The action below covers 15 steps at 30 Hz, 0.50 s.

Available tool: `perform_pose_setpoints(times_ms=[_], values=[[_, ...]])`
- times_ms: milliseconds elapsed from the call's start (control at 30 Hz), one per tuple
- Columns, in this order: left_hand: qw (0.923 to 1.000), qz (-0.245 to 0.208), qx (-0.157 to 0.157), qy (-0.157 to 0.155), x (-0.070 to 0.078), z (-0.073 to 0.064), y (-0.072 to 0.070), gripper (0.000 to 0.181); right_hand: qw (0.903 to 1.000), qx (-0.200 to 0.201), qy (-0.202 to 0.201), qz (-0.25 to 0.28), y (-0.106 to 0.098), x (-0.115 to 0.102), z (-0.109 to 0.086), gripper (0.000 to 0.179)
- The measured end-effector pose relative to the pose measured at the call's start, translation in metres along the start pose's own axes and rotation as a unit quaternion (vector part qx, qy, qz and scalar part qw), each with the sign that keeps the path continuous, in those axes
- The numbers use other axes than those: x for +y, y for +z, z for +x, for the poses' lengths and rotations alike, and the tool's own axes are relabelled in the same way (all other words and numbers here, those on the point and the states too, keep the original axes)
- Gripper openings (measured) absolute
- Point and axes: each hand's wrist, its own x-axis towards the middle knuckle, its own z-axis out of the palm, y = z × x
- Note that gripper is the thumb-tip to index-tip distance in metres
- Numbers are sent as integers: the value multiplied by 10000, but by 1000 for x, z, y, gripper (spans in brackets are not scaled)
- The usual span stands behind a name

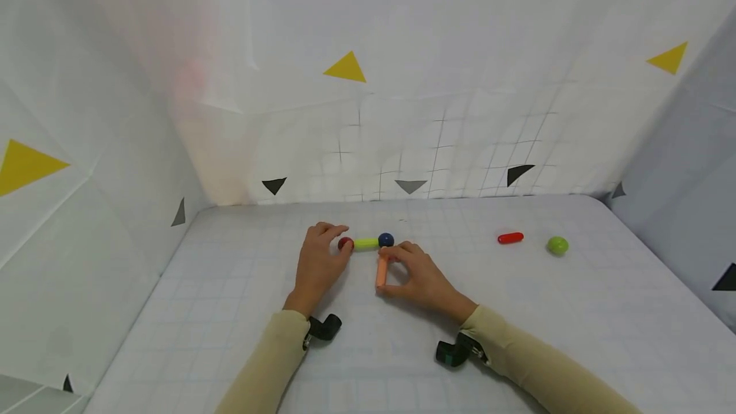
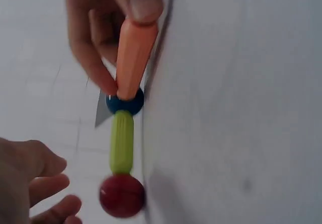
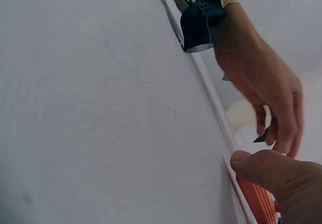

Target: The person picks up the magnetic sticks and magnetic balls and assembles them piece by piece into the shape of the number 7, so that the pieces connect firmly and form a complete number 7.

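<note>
A toy chain lies on the table: a dark red ball (image 1: 346, 244), a lime-green rod (image 2: 122, 142) and a dark blue ball (image 1: 386, 239) in a row. Lengthwise between thumb and fingertips, my right hand (image 1: 422, 278) pinches an orange rod (image 1: 382, 271). The rod's far end meets the blue ball in the left wrist view; whether it is fixed there I cannot tell. Beside the red ball is my left hand (image 1: 322, 257), its fingers spread a little and apart from the ball in the left wrist view. The right wrist view shows only part of the orange rod (image 3: 258, 200).
A red rod (image 1: 510, 238) and a light green ball (image 1: 558, 246) lie on the right side of the white table (image 1: 230, 312). White sheeting (image 1: 437, 30) with yellow and dark triangles rises behind and at both sides. A black camera sits on each wrist.
</note>
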Motion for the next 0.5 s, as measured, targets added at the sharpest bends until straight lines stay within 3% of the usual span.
perform_pose_setpoints(times_ms=[100,200,267,500], values=[[9987,-73,-501,78,13,-3,1,24,10000,44,-46,-18,0,0,-1,70],[9897,-454,-1294,-403,22,-5,4,29,9998,104,-163,-16,1,1,-1,69],[9808,-708,-1644,-771,25,-6,5,33,9997,121,-211,-8,1,2,-1,69],[9631,-1425,-1861,-1324,23,-6,11,34,9998,124,-155,79,0,2,-1,69]])
